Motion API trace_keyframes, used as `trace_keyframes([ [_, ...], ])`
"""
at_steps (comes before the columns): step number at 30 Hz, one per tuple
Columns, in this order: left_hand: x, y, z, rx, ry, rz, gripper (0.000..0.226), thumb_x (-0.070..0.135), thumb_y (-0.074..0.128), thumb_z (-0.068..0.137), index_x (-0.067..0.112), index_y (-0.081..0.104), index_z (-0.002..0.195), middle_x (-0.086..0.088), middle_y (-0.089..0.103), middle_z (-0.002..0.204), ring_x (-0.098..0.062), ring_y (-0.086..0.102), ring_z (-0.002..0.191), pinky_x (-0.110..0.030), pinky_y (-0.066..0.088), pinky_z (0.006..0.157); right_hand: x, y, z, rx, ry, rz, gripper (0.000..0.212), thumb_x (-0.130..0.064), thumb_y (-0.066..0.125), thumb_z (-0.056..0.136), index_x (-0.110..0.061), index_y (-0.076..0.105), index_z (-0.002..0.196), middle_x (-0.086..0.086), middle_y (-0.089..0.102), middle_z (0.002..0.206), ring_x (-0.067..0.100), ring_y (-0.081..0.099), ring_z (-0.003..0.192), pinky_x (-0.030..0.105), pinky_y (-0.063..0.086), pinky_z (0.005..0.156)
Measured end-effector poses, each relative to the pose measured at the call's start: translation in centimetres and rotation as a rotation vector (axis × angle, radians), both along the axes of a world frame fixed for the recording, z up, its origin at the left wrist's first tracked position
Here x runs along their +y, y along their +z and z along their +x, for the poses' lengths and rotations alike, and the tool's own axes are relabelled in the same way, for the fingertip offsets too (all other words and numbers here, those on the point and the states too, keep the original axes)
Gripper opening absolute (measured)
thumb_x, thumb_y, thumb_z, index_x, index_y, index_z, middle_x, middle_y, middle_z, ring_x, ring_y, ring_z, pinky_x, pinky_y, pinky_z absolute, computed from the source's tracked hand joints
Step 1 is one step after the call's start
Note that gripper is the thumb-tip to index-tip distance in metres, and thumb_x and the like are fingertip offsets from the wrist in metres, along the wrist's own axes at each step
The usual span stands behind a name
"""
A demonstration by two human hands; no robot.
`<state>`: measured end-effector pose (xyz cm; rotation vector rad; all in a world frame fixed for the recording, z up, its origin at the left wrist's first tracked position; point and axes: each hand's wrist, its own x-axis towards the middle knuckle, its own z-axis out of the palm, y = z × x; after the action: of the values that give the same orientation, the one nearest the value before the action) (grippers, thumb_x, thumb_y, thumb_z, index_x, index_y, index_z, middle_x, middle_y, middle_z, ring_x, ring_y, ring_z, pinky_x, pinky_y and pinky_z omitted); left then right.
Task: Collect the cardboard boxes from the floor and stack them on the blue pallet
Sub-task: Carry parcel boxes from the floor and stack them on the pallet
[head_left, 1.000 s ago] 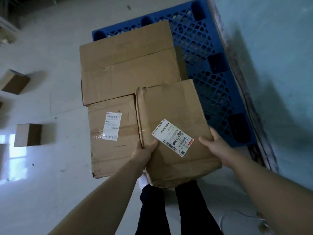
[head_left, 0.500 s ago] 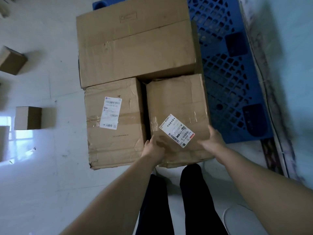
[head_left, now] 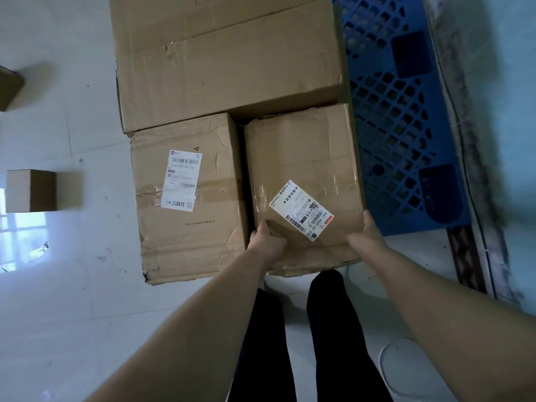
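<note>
**Q:** What appears nearest the viewer, at 6 o'clock?

**A:** Two dark trouser legs (head_left: 333,329) standing on the pale floor (head_left: 72,300), with both bare forearms reaching toward 12 o'clock.

**Q:** How do the hands meet the task's thing?

**A:** The left hand (head_left: 265,242) grips the near-left corner of the creased box (head_left: 304,158), thumb on top. The right hand (head_left: 367,237) clasps the near-right corner, fingers curled against the side. The box extends from between the hands toward 12 o'clock. Its white shipping label (head_left: 301,210) lies just beyond the grip, between the two thumbs.

**Q:** Where does that box sit?

**A:** At the near edge of the blue pallet (head_left: 406,126). Whether its base rests fully cannot be told.

**Q:** And its neighbours?

**A:** At 9 o'clock, just beside it, stands a taped box (head_left: 188,242) bearing its own label. At 12 o'clock, touching both, lies a large box (head_left: 226,68). Bare pallet grid shows at 3 o'clock.

**Q:** What remains off the pallet?

**A:** Well apart at 9 o'clock, a small box (head_left: 30,190) sits on the floor. Another box (head_left: 8,88) lies toward 10 o'clock, cut by the frame edge.
</note>
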<state>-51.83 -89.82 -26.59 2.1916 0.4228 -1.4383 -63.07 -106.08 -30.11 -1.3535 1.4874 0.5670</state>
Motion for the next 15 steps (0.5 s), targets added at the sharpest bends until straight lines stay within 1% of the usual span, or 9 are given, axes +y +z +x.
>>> trace_keyframes([
  [3,-0.1,1.5,-0.3,-0.026,-0.019,-0.028,0.045,0.008,0.055,0.087,0.014,0.051,0.131,-0.008,0.059,0.119,-0.028,0.058,0.114,-0.036,0.050,0.097,0.5,2.1,1.1,0.005,0.117,-0.078,0.082,-0.008,0.055,0.075,-0.027,0.025,0.150,0.008,0.035,0.150,0.031,0.046,0.128,0.041,0.045,0.102],
  [4,-0.2,2.3,-0.3,-0.023,-0.031,-0.032,0.047,0.007,0.055,0.089,0.012,0.048,0.135,-0.009,0.059,0.122,-0.029,0.057,0.118,-0.036,0.049,0.098,0.6,2.8,1.7,-0.001,0.155,-0.113,0.078,-0.011,0.055,0.075,-0.025,0.031,0.148,0.009,0.036,0.148,0.032,0.047,0.127,0.043,0.047,0.100],
  [6,-0.5,3.9,0.0,-0.014,-0.032,-0.050,0.053,0.009,0.056,0.091,0.011,0.041,0.142,-0.011,0.052,0.137,-0.032,0.052,0.125,-0.038,0.046,0.102,0.7,4.6,2.9,-0.031,0.243,-0.143,0.064,-0.012,0.057,0.085,-0.021,0.038,0.146,0.007,0.039,0.147,0.029,0.048,0.127,0.035,0.047,0.097],
  [8,-0.5,5.9,0.5,-0.035,0.002,-0.049,0.059,0.014,0.056,0.083,0.019,0.044,0.141,-0.009,0.052,0.138,-0.034,0.054,0.122,-0.039,0.048,0.099,0.6,6.6,3.9,-0.108,0.323,-0.135,0.047,-0.014,0.057,0.092,-0.020,0.049,0.138,0.002,0.051,0.140,0.021,0.053,0.121,0.024,0.044,0.083],
  [10,-0.2,7.3,1.2,-0.064,0.057,-0.045,0.058,0.017,0.053,0.077,0.022,0.052,0.135,-0.014,0.061,0.123,-0.035,0.061,0.109,-0.039,0.052,0.088,0.4,8.5,4.6,-0.181,0.367,-0.140,0.035,-0.015,0.056,0.094,-0.021,0.059,0.128,-0.002,0.060,0.129,0.014,0.058,0.109,0.019,0.041,0.073],
  [12,0.1,9.6,1.9,-0.122,0.100,-0.077,0.036,0.010,0.052,0.085,0.015,0.063,0.120,-0.010,0.062,0.092,-0.026,0.061,0.080,-0.030,0.044,0.073,0.6,10.5,5.0,-0.228,0.405,-0.149,0.029,-0.015,0.056,0.094,-0.021,0.063,0.121,-0.004,0.064,0.122,0.011,0.058,0.096,0.017,0.040,0.060],
  [13,0.3,10.8,2.2,-0.142,0.132,-0.084,0.026,0.008,0.051,0.088,0.015,0.067,0.107,-0.007,0.058,0.086,-0.023,0.055,0.074,-0.030,0.042,0.072,0.7,11.4,5.2,-0.242,0.433,-0.151,0.025,-0.016,0.056,0.094,-0.022,0.064,0.117,-0.004,0.065,0.119,0.010,0.058,0.093,0.017,0.040,0.057],
  [14,0.6,12.2,2.5,-0.160,0.166,-0.099,0.021,0.007,0.050,0.090,0.016,0.067,0.097,-0.006,0.055,0.086,-0.022,0.051,0.076,-0.030,0.042,0.073,0.8,12.3,5.4,-0.258,0.458,-0.154,0.022,-0.018,0.057,0.093,-0.023,0.066,0.112,-0.005,0.066,0.117,0.010,0.060,0.091,0.018,0.041,0.058],
  [15,1.0,13.2,2.7,-0.163,0.198,-0.108,0.021,0.006,0.049,0.092,0.016,0.066,0.097,-0.006,0.055,0.088,-0.022,0.050,0.081,-0.032,0.043,0.074,1.0,13.2,5.6,-0.271,0.488,-0.156,0.019,-0.019,0.058,0.092,-0.025,0.068,0.107,-0.005,0.068,0.114,0.011,0.062,0.091,0.020,0.045,0.060],
])
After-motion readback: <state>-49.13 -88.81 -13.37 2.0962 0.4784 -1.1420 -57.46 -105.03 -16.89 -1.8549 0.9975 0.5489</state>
